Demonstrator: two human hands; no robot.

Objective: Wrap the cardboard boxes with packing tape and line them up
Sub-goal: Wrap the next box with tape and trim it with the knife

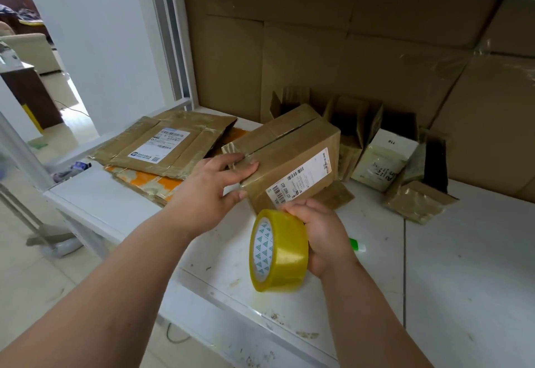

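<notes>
Left hand lies flat on labelled cardboard box, fingers straight, pressing its near-left end. Right hand grips tape roll just below the box's near corner; box runs diagonally away.

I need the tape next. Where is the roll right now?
In the head view, the tape roll is low centre, gripped by the right hand, just below the labelled box.
</notes>
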